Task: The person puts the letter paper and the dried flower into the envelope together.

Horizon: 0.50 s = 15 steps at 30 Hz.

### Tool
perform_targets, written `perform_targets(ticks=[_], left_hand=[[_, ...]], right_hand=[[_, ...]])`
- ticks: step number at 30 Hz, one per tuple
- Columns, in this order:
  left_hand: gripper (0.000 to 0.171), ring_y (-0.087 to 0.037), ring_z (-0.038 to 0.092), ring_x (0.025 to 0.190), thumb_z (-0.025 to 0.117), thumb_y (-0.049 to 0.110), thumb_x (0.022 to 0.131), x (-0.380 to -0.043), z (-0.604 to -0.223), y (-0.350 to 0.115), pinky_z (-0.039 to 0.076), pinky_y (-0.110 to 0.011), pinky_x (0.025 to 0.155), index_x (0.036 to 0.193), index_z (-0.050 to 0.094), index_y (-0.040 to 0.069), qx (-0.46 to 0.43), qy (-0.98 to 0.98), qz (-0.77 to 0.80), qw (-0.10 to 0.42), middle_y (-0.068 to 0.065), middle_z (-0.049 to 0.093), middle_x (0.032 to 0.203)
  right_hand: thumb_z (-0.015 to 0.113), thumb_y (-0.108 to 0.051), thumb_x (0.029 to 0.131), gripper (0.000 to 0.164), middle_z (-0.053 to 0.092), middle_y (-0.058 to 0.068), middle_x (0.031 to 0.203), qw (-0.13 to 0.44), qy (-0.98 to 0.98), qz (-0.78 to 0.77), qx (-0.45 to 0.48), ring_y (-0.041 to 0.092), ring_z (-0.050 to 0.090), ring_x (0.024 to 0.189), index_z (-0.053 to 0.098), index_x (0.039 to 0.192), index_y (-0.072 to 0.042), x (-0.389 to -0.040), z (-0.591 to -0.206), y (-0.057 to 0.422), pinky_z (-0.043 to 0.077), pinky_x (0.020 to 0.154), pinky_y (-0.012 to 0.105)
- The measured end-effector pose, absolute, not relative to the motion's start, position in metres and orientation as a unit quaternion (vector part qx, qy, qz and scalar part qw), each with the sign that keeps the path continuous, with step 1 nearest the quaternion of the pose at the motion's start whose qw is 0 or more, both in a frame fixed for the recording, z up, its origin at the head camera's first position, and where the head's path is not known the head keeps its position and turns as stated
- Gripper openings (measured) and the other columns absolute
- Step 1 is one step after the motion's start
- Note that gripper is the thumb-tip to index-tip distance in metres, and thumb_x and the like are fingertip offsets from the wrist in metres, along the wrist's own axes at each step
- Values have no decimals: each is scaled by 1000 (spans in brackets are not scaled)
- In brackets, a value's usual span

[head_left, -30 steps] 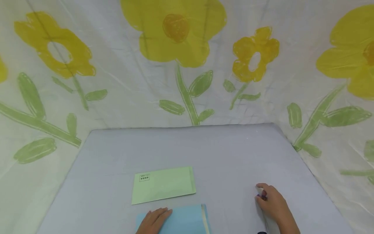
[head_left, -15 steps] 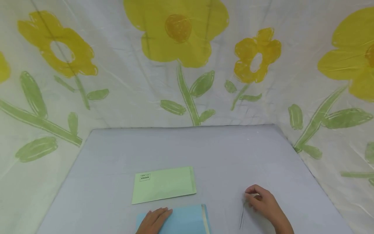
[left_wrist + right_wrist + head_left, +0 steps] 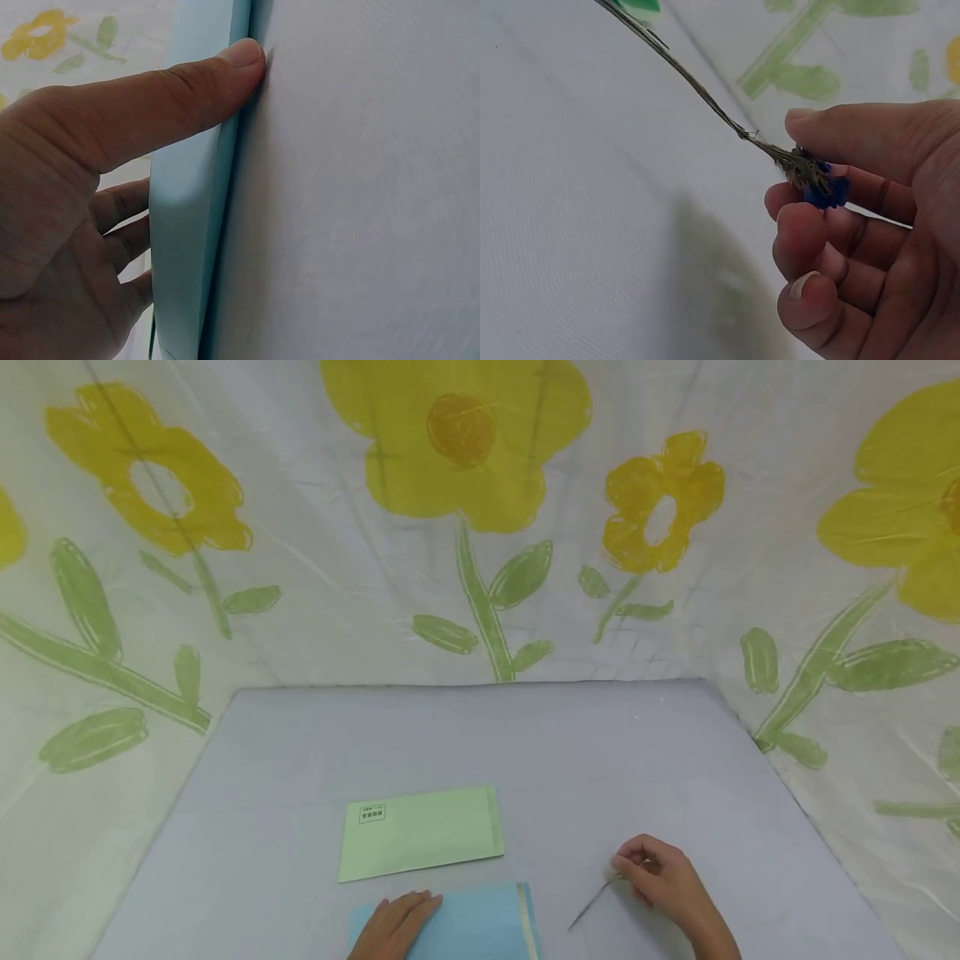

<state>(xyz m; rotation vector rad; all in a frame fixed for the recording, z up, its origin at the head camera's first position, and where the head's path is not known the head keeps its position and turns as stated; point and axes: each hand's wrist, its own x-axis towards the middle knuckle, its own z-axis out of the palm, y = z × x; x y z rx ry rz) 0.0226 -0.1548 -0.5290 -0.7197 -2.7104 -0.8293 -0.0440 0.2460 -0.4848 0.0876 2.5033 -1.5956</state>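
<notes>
A light blue envelope with a pale strip near its right end lies at the near edge of the head view. My left hand holds it from the left; in the left wrist view the thumb crosses its near side and the fingertips are hidden behind it. To the right, my right hand pinches a dried blue flower by its head, between thumb and fingers. Its thin stems point down and left, towards the blue envelope but apart from it.
A light green envelope with a small printed box at its upper left lies flat just beyond the blue one. The grey-covered table is bordered by a white curtain painted with yellow flowers.
My right hand has moved left with the dried flower, and the stems have swung to slant left. A dark-ended item by the right forearm is no longer seen. The left hand stays put.
</notes>
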Motion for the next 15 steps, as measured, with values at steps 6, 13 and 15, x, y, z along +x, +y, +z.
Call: perform_targets(ticks=[6,13,15], left_hand=[[80,-21,61,112,79,63,73,22,-529,-155,50,-65,83,130,63,9,-246,-920,-288,105,-2,63,123],[80,-21,61,112,79,62,73,22,-529,-155,50,-65,82,130,63,9,-250,-918,-288,106,-3,63,123],[80,-21,61,112,79,62,73,22,-529,-155,50,-64,82,130,63,9,-251,-919,-287,105,-3,63,123]], right_hand=[[74,-16,92,20,68,7,80,101,826,-554,18,15,60,60,65,96,1,-45,-487,242,51,50,28],[73,-19,92,23,69,9,78,146,808,-570,-6,14,60,59,65,95,2,-45,-490,238,52,49,28],[72,-18,93,21,68,9,77,152,807,-570,-18,14,59,57,65,95,2,-46,-492,236,51,49,28]])
